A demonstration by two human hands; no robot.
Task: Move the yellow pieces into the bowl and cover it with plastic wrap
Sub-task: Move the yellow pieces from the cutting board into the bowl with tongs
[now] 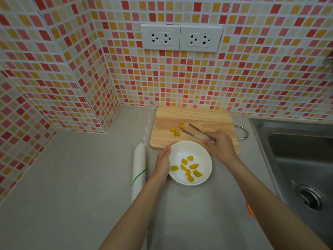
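A white bowl [201, 150] stands on the grey counter and holds several yellow pieces [193, 166]. My left hand [163, 163] cups the bowl's left rim. My right hand [219, 144] grips metal tongs [195, 132] whose open tips point left over a wooden cutting board [198, 114]. Several more yellow pieces [176, 130] lie on the board just left of the tong tips. A roll of plastic wrap [139, 165] lies on the counter to the left of the bowl, with a clear sheet pulled out under the bowl.
A steel sink [297, 156] with a drain [309, 198] fills the right side. Tiled walls rise behind and to the left, with two white sockets [181, 38] above the board. A small orange object [250, 210] shows beside my right forearm.
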